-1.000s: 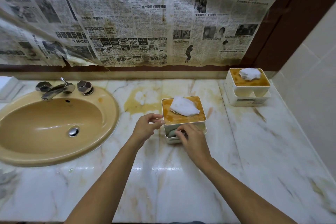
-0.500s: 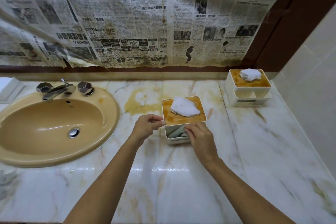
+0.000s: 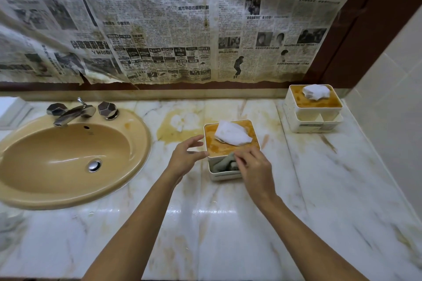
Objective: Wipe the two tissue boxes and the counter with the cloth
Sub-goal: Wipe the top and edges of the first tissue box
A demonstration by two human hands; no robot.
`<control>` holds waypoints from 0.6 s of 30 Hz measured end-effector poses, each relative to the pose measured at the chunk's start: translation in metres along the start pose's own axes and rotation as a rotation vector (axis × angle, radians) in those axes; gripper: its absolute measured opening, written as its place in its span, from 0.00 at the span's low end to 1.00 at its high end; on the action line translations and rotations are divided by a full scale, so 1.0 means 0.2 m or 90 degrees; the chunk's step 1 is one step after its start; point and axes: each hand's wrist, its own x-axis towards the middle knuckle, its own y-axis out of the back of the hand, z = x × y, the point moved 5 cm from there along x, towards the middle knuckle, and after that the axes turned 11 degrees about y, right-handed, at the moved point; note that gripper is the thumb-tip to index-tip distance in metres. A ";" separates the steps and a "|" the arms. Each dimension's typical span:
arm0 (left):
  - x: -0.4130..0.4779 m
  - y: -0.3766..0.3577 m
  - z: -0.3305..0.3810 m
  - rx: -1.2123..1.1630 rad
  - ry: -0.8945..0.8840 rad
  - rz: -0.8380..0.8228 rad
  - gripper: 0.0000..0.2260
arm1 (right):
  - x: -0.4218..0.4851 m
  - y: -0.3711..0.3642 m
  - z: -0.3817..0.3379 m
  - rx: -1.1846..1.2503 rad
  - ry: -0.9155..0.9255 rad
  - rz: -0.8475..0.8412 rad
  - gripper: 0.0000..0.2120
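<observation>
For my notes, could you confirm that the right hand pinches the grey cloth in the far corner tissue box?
Not quite: the head view shows the right hand pinching the grey cloth in the near tissue box; the corner box stands untouched.

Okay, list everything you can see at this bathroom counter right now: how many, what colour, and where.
near tissue box: one, cream with orange top, middle of the counter, white tissue sticking up
far tissue box: one, same colours, back right corner
cloth: one, grey-green, in the near tissue box's front compartment
counter: one, white marble, yellow stain behind the near tissue box
sink: one, tan, left side
tap: one, chrome, with two knobs, behind the sink
newspaper: several yellowed sheets, on the wall above
left hand: fingertips at the near tissue box's left edge
right hand: fingers pinch the cloth
</observation>
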 end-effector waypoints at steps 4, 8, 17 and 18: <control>0.01 0.00 -0.01 0.011 0.000 -0.010 0.27 | -0.02 -0.17 -0.08 0.021 0.004 -0.066 0.07; 0.01 0.00 -0.02 0.017 0.000 -0.022 0.27 | 0.01 -0.17 -0.13 0.047 0.008 -0.053 0.05; -0.03 -0.04 -0.01 -0.006 -0.007 -0.051 0.26 | -0.04 -0.13 0.00 -0.011 -0.007 -0.038 0.04; -0.03 -0.04 -0.01 -0.005 -0.007 -0.051 0.26 | -0.04 -0.18 -0.03 0.001 -0.006 -0.068 0.04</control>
